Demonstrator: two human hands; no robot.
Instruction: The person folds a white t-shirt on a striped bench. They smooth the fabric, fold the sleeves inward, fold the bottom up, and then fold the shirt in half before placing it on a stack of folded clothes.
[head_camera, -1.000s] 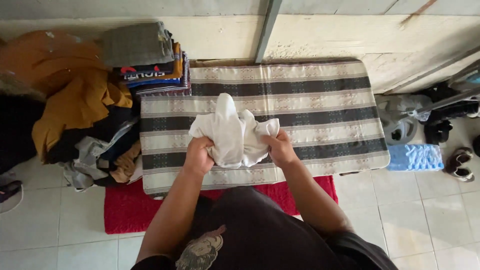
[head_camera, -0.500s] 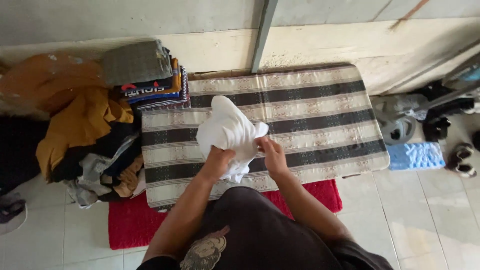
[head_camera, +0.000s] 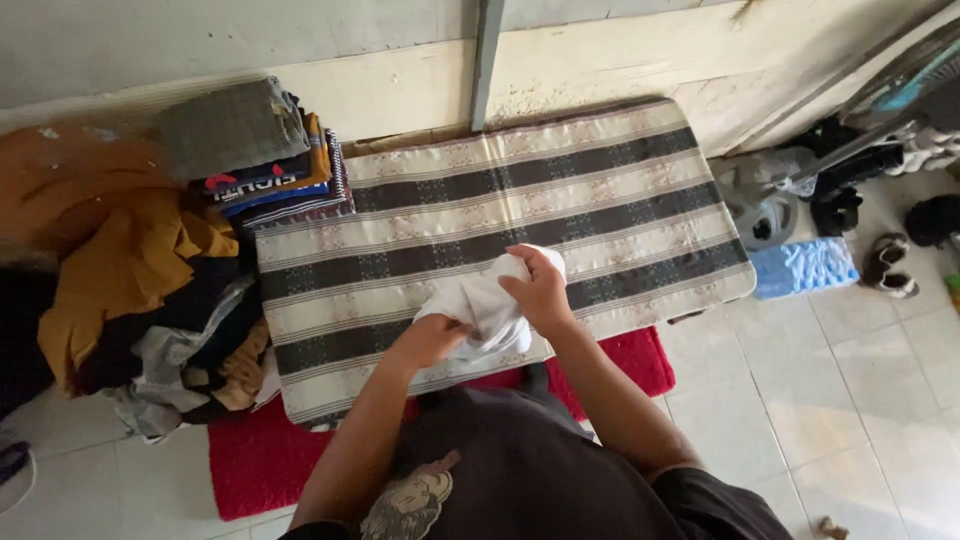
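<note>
A bunched white garment (head_camera: 480, 310) lies low over the near edge of a striped cream-and-dark padded board (head_camera: 560, 190). My left hand (head_camera: 430, 338) grips its lower left part. My right hand (head_camera: 540, 290) clutches its upper right part, fingers curled over the cloth. Both forearms reach forward from my dark shirt at the bottom of the view. Most of the garment is crumpled between the two hands.
A stack of folded clothes (head_camera: 255, 150) sits at the board's far left corner. A loose heap of mustard, dark and grey clothes (head_camera: 140, 290) lies left of it. A red mat (head_camera: 250, 460) is under the board. Right: blue packet (head_camera: 805, 265), shoes (head_camera: 890, 265), tiled floor.
The white garment, held up and spread wider a second ago, has been gathered and brought down toward the board's near edge. Both hands moved closer together. The view shifted slightly.
</note>
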